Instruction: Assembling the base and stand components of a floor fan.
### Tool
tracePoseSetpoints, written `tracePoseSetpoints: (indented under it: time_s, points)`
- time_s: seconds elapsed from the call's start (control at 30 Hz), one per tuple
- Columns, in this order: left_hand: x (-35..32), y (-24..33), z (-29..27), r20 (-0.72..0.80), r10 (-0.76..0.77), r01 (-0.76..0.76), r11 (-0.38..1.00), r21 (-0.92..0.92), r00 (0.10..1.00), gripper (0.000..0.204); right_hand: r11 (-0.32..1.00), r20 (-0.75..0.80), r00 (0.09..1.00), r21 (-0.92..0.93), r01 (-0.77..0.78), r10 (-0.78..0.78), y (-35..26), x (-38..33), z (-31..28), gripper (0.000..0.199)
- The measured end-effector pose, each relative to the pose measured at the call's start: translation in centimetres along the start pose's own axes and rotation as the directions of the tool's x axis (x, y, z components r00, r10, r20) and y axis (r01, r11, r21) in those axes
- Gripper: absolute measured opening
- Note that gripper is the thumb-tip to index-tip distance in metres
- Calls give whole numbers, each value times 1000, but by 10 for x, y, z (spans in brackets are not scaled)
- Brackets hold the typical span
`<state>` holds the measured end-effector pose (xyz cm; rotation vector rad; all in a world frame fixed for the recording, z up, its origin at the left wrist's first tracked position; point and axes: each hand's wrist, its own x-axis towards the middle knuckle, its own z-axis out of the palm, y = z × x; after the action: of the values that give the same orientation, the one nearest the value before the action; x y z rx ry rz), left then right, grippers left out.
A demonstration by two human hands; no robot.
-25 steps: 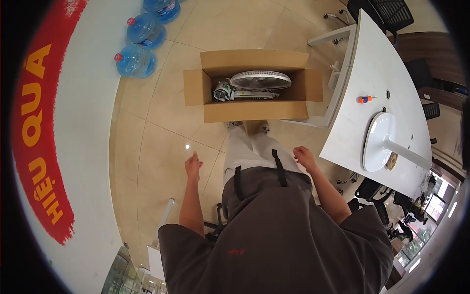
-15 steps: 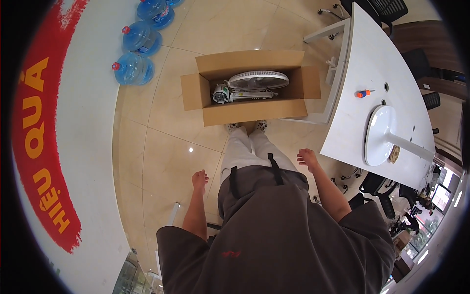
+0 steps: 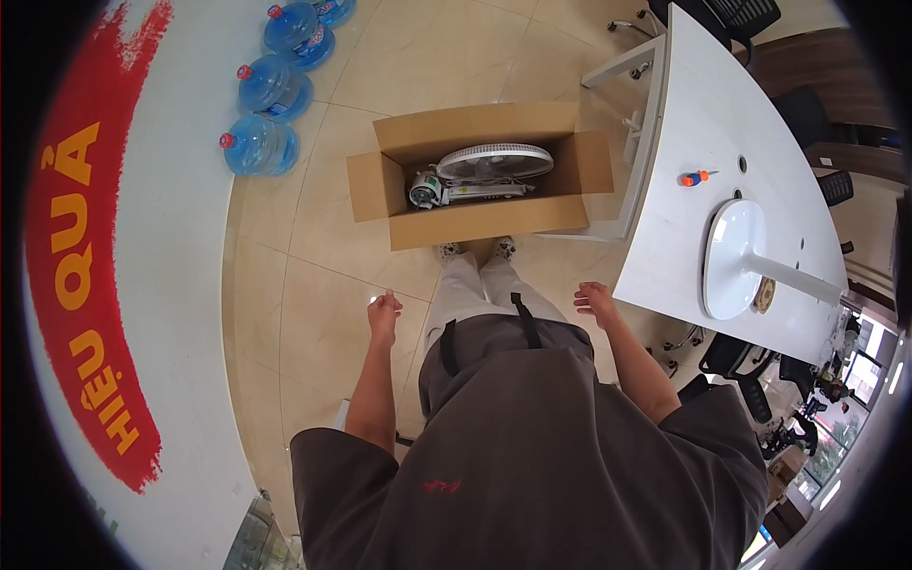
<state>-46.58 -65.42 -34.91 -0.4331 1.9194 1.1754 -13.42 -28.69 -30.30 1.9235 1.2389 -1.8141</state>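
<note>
My left hand [image 3: 385, 312] hangs in the air to the left of my legs, its fingers loosely bent and nothing in it. On the other side, my right hand [image 3: 595, 300] hovers near the table's corner, fingers stretched and empty. An open cardboard box [image 3: 489, 226] stands on the floor just beyond my feet, its flaps folded out. Inside lie a round white fan grille [image 3: 496, 163], a fan motor head [image 3: 426, 193] and a long white fan part [image 3: 489, 193]. Neither hand touches the box.
At right is a white table [image 3: 655, 256], bearing an orange-and-blue screwdriver [image 3: 695, 178], a round white fan base with a pole [image 3: 730, 266] and a roll of tape [image 3: 764, 296]. Several blue water bottles [image 3: 261, 149] line the left wall. Black chairs [image 3: 736, 356] surround the table.
My left hand has risen forward, toward the box. My right hand has shifted slightly forward. The view has moved a little; the box and its contents stay put.
</note>
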Motion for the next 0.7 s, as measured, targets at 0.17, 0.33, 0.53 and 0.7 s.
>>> tracePoseSetpoints:
  time_s: [0.17, 0.33, 0.53, 0.7]
  points:
    - [-5, -10, -3, -24, -61, 61, 998, -7, 998, 24, 1000, 12, 1000, -1, -8, 8, 3, 3, -9, 38]
    - [-12, -18, -16, -38, -214, 213, 977, -26, 976, 23, 1000, -7, 1000, 20, -11, 11, -4, 6, -8, 36]
    - [2, 0, -6, 24, -137, 136, 990, 26, 990, 24, 998, -38, 999, 50, 24, -22, -4, 10, -7, 36]
    - [24, 18, 9, 63, -61, 62, 998, -24, 996, 25, 976, -59, 997, 210, 59, -48, 12, 3, -11, 38]
